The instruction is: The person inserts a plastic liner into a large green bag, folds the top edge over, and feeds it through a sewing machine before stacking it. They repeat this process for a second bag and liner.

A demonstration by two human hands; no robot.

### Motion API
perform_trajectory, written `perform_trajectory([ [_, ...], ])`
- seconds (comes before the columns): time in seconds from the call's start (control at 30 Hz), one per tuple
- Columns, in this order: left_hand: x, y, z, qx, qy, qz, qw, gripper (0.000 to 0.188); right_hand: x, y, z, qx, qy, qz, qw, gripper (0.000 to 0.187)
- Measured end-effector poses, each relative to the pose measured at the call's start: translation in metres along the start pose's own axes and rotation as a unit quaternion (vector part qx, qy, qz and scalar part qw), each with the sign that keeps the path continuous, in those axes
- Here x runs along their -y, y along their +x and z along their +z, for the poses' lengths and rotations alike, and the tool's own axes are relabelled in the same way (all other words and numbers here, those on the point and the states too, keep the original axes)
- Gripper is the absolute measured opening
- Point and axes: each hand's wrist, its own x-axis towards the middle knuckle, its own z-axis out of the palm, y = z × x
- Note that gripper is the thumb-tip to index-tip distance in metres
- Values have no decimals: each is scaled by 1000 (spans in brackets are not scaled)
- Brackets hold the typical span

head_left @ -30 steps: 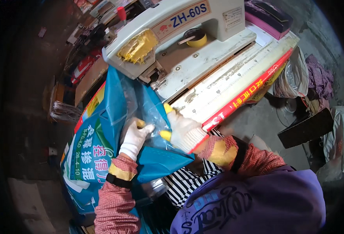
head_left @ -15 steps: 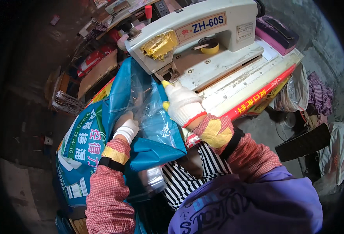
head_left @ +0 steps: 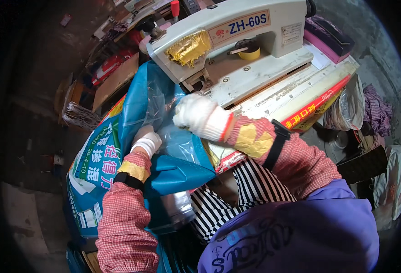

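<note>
A blue woven sack [head_left: 134,101] with a clear plastic liner [head_left: 173,138] lies in front of the sewing machine [head_left: 227,36], its upper edge beside the needle area. My left hand [head_left: 145,138], in a white glove with bare-looking fingers, is closed on the liner at the sack's folded mouth; its fingertips are partly hidden. My right hand [head_left: 202,117], in a white knitted glove, is curled into a fist over the liner just below the machine's needle end. Its fingertips face away, and the gripped part is mostly covered.
A yellow tape roll [head_left: 249,50] sits under the machine's arm. A purple box [head_left: 327,38] stands on the right end of the white worktable [head_left: 282,98]. A plastic-lined bucket [head_left: 346,109] and checked cloth [head_left: 377,109] are at right; a wire bundle [head_left: 80,114] is at left.
My right hand has moved back from the needle end, down and slightly left, and its extended fingers have curled. My left hand stays at nearly the same place on the sack.
</note>
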Motion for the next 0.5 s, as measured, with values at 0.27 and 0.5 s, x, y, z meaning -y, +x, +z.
perform_trajectory([
  [0.27,-70,-74,-19,-212,189,255,924,15,16,-84,52,-119,440,310,834,55],
  [0.5,-29,-59,23,-122,118,400,901,27,32,-87,64,65,769,270,575,28],
])
